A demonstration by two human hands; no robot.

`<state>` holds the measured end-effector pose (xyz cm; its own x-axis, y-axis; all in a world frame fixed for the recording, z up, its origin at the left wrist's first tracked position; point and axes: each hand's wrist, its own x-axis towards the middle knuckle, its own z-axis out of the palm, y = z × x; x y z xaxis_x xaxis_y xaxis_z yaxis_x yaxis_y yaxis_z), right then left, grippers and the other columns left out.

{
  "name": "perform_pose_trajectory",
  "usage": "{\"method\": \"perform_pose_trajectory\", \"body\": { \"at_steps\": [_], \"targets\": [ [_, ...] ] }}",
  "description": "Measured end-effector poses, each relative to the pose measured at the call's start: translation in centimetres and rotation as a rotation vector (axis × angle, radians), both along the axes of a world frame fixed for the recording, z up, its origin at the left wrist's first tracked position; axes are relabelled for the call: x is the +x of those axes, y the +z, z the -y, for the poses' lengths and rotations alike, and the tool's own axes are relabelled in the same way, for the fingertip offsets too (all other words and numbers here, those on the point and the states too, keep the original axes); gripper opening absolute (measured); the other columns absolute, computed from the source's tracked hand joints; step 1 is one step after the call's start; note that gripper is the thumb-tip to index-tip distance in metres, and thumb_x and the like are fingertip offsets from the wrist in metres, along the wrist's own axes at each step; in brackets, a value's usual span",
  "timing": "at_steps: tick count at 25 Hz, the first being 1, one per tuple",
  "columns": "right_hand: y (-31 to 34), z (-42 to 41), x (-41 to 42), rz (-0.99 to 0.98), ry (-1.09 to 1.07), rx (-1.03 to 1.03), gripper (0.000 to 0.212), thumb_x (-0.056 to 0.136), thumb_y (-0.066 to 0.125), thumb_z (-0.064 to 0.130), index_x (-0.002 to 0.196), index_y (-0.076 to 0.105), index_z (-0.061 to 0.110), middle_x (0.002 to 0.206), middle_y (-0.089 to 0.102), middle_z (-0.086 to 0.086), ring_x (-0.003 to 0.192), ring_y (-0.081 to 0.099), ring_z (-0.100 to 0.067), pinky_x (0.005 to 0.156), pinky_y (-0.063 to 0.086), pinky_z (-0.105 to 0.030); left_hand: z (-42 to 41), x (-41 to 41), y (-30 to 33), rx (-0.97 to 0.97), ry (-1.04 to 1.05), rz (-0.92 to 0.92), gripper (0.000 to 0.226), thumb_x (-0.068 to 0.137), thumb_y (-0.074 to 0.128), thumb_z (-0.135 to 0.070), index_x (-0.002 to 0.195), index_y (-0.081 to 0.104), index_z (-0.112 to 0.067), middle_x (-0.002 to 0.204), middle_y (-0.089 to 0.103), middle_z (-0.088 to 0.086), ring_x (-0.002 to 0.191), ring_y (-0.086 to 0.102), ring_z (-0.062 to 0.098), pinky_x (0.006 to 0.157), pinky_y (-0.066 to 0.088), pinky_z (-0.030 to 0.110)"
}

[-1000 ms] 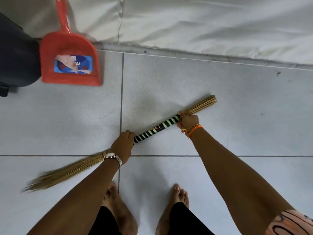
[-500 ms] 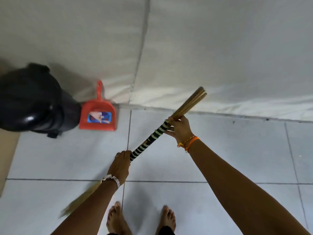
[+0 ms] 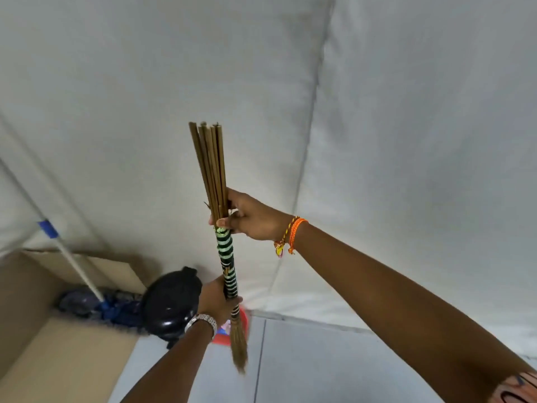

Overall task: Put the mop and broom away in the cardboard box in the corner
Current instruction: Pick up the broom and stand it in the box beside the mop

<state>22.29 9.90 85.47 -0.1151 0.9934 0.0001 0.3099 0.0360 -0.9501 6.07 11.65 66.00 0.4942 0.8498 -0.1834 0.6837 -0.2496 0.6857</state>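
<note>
I hold the stick broom point(image 3: 227, 257) upright in front of me, stick ends up and bristle tail hanging down. My right hand point(image 3: 250, 218) grips it near the top of the green-and-black wrapped handle. My left hand point(image 3: 216, 301) grips the lower end of that wrap. At the lower left stands the open cardboard box point(image 3: 52, 353) in the corner. The mop point(image 3: 96, 303) is inside it: its dark blue head lies on the box's bottom and its white pole leans up to the left against the wall.
A black rounded bin point(image 3: 170, 303) stands on the floor just right of the box. The red dustpan point(image 3: 242, 324) shows partly behind the broom's tail. White fabric-covered walls rise ahead and a grey tiled floor point(image 3: 319, 367) lies below.
The broom has been lifted from the floor and swung from slanting to upright. My view has risen and turned left, bringing the box with the mop into sight.
</note>
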Motion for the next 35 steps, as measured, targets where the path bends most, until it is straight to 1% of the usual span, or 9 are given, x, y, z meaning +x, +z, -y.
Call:
{"method": "perform_pose_trajectory", "body": {
  "at_steps": [4,7,9,13,17,21,26,32,35],
  "targets": [
    [8.1,-3.8,-7.6,0.098,0.074,0.085,0.033,0.091,0.058,0.005,0.119,0.043,0.014,0.117,0.053,-0.029,0.115,0.058,-0.038,0.088,0.057,-0.053,-3.5,-6.5,7.9,0.134,0.102,-0.015,0.028,0.066,0.08,-0.02,0.073,0.053,-0.022,0.071,0.063,-0.002,0.069,0.06,0.023,0.065,0.047,0.029],
    [10.6,-7.4,-16.7,0.115,0.119,0.083,0.037,0.087,0.065,0.007,0.116,0.045,0.018,0.122,0.053,-0.021,0.106,0.063,-0.033,0.082,0.059,-0.053,-6.2,-15.6,10.6,0.151,0.211,-0.042,0.024,0.063,0.082,-0.016,0.077,0.063,-0.015,0.072,0.06,-0.003,0.068,0.055,0.018,0.065,0.044,0.027],
    [11.2,-10.2,-23.3,0.114,0.157,0.072,0.036,0.085,0.067,0.008,0.114,0.047,0.015,0.125,0.052,-0.02,0.108,0.063,-0.035,0.081,0.059,-0.055,-8.4,-22.3,11.4,0.131,0.267,-0.027,0.022,0.061,0.08,-0.013,0.08,0.069,-0.012,0.073,0.065,-0.001,0.072,0.062,0.022,0.068,0.049,0.029],
    [12.8,-15.2,-35.1,0.103,0.2,0.093,0.04,0.084,0.068,0.008,0.12,0.05,0.012,0.11,0.056,-0.014,0.107,0.063,-0.036,0.079,0.059,-0.056,-12.7,-33.9,13.0,0.125,0.33,-0.011,0.017,0.067,0.076,-0.008,0.083,0.071,-0.012,0.088,0.076,0.011,0.092,0.071,0.033,0.079,0.054,0.034],
    [14.8,-19.2,-44.4,0.088,0.218,0.146,0.033,0.082,0.071,0.012,0.109,0.053,0.018,0.109,0.056,-0.02,0.102,0.066,-0.038,0.076,0.06,-0.055,-17.8,-43.3,14.5,0.147,0.381,-0.049,0.016,0.066,0.076,-0.01,0.08,0.069,-0.015,0.087,0.075,0.011,0.089,0.07,0.032,0.076,0.053,0.032],
    [15.3,-23.4,-49.6,0.063,0.158,0.229,0.028,0.076,0.073,0.008,0.092,0.054,0.021,0.11,0.062,-0.025,0.099,0.066,-0.043,0.081,0.058,-0.058,-25.6,-49.5,10.2,0.064,0.386,0.004,0.021,0.055,0.069,-0.011,0.067,0.058,-0.024,0.078,0.07,0.007,0.08,0.067,0.032,0.078,0.057,0.04],
    [13.0,-30.9,-54.0,0.055,0.111,0.234,0.034,0.08,0.069,0.006,0.106,0.05,0.017,0.109,0.061,-0.026,0.102,0.063,-0.043,0.081,0.058,-0.058,-29.1,-53.8,13.0,0.082,0.306,-0.068,0.02,0.068,0.071,-0.006,0.078,0.064,-0.021,0.075,0.066,-0.004,0.074,0.062,0.017,0.061,0.043,0.026],
    [8.9,-42.9,-58.7,0.033,0.147,0.194,0.026,0.082,0.068,0.005,0.1,0.054,0.018,0.107,0.063,-0.024,0.1,0.064,-0.042,0.081,0.058,-0.057,-40.8,-58.6,9.3,0.013,0.261,-0.038,0.016,0.081,0.071,-0.03,0.086,0.063,-0.017,0.083,0.067,0.0,0.079,0.06,0.019,0.069,0.045,0.03],
    [7.5,-48.4,-61.0,0.051,0.168,0.158,0.03,0.082,0.066,-0.001,0.107,0.054,0.01,0.107,0.064,-0.024,0.102,0.065,-0.039,0.082,0.06,-0.047,-46.1,-60.4,8.3,-0.046,0.269,-0.056,0.018,0.08,0.074,-0.029,0.086,0.061,-0.019,0.084,0.064,-0.002,0.08,0.058,0.019,0.074,0.043,0.029]
  ]
}}
